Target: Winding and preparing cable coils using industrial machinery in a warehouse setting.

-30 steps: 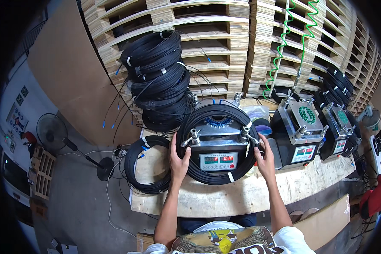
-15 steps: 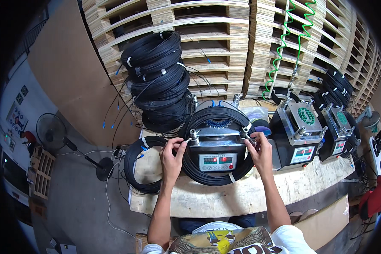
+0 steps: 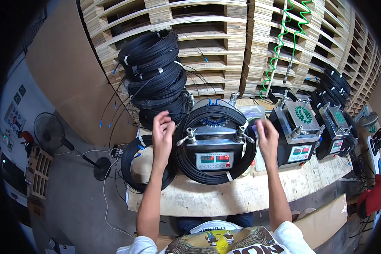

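Note:
A grey winding machine (image 3: pixel 214 158) with a red digital display stands on the wooden bench (image 3: pixel 241 197). A coil of black cable (image 3: pixel 207 180) is wound around it. My left hand (image 3: pixel 163 134) is raised beside the coil's left edge, fingers apart, holding nothing. At the coil's right edge my right hand (image 3: pixel 267 139) hovers, slightly blurred, also with nothing in it. Two wing clamps (image 3: pixel 189 136) sit on top of the machine between my hands.
A tall stack of black cable coils (image 3: pixel 156 72) leans behind my left hand, and another coil (image 3: pixel 131 167) lies at the bench's left end. Two similar machines (image 3: pixel 300 131) stand to the right. Wooden pallets (image 3: pixel 224 34), a green spiral hose (image 3: pixel 281 42) and a floor fan (image 3: pixel 51 131) surround the bench.
Both hands have come off the machine's clamps and the coil. They have spread outward and lifted a little.

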`<state>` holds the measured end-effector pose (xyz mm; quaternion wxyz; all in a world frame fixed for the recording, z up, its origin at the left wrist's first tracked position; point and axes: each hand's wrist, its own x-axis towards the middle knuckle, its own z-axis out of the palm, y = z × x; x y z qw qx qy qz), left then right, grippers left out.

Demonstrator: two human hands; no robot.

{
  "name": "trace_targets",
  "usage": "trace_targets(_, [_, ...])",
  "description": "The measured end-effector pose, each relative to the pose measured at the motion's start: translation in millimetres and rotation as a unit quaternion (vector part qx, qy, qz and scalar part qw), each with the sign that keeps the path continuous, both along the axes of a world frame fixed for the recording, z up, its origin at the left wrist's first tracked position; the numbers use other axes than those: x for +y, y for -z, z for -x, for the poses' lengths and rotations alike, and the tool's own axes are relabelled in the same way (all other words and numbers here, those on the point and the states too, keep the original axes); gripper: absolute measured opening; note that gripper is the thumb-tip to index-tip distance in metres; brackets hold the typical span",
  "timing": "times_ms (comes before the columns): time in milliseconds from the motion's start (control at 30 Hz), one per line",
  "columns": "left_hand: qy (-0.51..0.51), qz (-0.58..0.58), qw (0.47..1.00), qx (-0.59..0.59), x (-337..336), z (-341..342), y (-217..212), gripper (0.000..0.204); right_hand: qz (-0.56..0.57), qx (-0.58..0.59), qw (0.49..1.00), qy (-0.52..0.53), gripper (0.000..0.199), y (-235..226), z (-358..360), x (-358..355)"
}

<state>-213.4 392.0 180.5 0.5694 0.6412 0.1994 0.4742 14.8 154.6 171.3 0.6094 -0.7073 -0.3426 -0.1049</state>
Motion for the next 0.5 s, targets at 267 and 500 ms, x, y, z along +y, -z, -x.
trace_targets(267, [-0.01,0.024,0.986,0.167,54.4,-86.2,-34.0,0.075,-0.033,0.102,0.992,-0.071,0.048,-43.0,-61.3,96.1])
trace_targets(500, [-0.02,0.089,0.981,0.173,74.3,-122.3,7.2,0.09,0.103,0.099,0.986,-0.092,0.067,7.6,-81.0,134.1])
